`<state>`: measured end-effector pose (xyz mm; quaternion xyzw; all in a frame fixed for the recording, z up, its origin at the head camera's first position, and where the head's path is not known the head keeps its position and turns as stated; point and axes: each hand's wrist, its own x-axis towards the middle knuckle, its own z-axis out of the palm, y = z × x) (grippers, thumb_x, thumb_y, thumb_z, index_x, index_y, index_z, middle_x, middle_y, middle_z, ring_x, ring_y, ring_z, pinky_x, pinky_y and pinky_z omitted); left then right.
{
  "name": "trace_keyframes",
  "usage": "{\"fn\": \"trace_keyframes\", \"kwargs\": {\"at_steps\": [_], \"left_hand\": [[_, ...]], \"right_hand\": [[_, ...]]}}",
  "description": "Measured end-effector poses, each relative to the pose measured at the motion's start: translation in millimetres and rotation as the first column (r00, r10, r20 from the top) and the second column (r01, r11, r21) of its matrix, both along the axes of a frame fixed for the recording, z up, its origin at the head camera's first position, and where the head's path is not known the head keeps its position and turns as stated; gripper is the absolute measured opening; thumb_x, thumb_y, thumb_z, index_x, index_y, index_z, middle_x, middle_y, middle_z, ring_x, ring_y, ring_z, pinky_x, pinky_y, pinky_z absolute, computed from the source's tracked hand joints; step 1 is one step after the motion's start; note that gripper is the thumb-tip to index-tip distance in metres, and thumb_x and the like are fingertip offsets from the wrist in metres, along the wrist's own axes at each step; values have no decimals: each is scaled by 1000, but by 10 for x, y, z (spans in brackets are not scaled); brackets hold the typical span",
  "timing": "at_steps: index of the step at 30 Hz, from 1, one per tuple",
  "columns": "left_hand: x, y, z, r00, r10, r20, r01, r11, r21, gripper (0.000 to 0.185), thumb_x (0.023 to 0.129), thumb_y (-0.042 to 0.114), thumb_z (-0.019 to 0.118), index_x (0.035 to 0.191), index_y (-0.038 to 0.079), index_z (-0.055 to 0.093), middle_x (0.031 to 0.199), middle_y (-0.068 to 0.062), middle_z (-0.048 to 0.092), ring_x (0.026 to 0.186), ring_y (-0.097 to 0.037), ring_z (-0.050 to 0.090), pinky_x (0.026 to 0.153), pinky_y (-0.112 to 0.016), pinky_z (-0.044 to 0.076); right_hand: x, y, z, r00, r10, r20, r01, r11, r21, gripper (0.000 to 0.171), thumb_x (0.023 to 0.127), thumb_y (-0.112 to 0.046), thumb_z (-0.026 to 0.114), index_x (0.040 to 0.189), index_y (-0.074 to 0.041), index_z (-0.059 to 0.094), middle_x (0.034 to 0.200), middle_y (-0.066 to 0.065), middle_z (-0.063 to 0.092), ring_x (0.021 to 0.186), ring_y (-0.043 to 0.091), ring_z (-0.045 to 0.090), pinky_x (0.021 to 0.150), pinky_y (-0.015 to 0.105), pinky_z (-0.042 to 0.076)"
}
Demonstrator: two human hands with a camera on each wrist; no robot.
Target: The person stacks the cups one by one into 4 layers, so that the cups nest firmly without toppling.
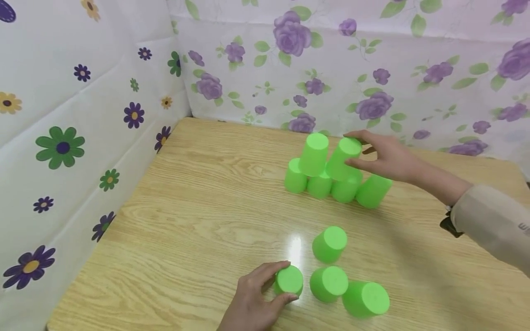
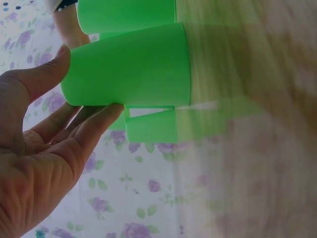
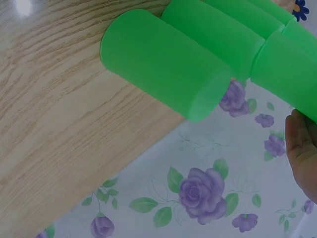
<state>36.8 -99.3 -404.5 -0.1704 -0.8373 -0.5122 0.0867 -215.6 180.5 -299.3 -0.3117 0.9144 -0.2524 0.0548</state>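
My left hand [image 1: 254, 294] holds an upside-down green cup [image 1: 289, 279] near the front of the table, thumb on one side and fingers on the other. In the left wrist view, that cup [image 2: 129, 69] has its wide rim down at the wood. Farther back, my right hand [image 1: 389, 156] grips an upper green cup [image 1: 343, 158], with the thumb in front and fingers behind. This cup stands on the bottom row, right beside another upper cup [image 1: 314, 154]. Below them, several upside-down cups form the row, the rightmost cup [image 1: 374, 191] under my right hand.
Three more upside-down green cups stand right of my left hand: a rear cup [image 1: 330, 244], a middle cup [image 1: 329, 284] and a right cup [image 1: 366, 299]. The wooden table [image 1: 198, 220] meets a flowered cloth [image 1: 248, 69] at the back and another cloth [image 1: 95, 151] at the left.
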Motion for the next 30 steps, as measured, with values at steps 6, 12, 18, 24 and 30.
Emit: {"fn": "trace_keyframes", "kwargs": {"at_steps": [6,12,18,24,30], "left_hand": [[-24,-12,18,1000,-27,1,27,1000,-1,48,72,16,81,116,12,62,106,5,66,95,-10,63,83,-27,53],[-43,14,18,1000,-25,-1,25,999,-31,47,70,14,82,112,7,63,104,5,66,93,-8,63,80,-26,53],[-45,22,50,999,-44,-21,42,994,-103,49,70,12,81,113,3,60,105,1,64,92,-9,61,78,-25,54],[-75,6,81,996,-67,-65,55,984,-172,52,67,13,83,113,2,59,105,0,64,90,-9,61,77,-26,54],[-109,-19,94,993,-107,-53,93,973,-211,50,71,20,81,115,8,60,108,5,63,95,-9,61,82,-25,53]], "right_hand": [[41,13,0,999,-8,35,9,1000,-12,66,87,-33,66,142,-15,36,138,11,46,114,35,53,92,49,47],[93,141,-2,999,-30,45,34,995,-92,81,86,-26,69,149,-23,18,139,17,42,123,37,43,98,54,38],[268,397,-10,995,-79,-67,68,985,-157,82,85,-21,70,149,-25,20,143,17,37,128,36,37,100,55,33],[583,550,-135,954,-88,-287,30,979,-203,80,74,-6,78,142,-15,37,139,14,44,126,27,41,101,26,34],[997,562,-253,926,-46,-374,-70,954,-290,65,70,-4,78,130,-7,51,130,10,54,123,8,44,100,12,32]]}}
